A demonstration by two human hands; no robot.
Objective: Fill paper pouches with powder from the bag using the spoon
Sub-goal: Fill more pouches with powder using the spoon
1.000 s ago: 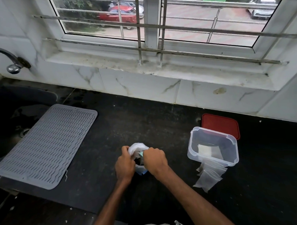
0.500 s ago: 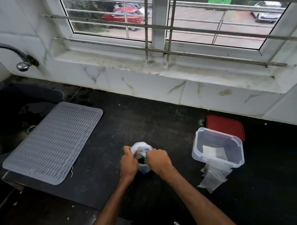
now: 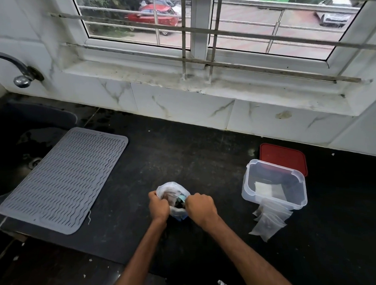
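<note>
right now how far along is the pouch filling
Done: unclear. The pouches lie by the tub, and their fill can't be read. In hand: the left grip holds the bag open, and the right grip holds the spoon inside. Left: spooning powder into pouches.

Black counter (image 3: 183, 155) before you. The bag (image 3: 174, 187) sits between your hands. The mat (image 3: 63, 180) lies well left of your left hand (image 3: 158, 206). The tub (image 3: 274, 167), pouches (image 3: 269, 221) and lid (image 3: 282, 157) lie right of your right hand (image 3: 200, 207).
</note>
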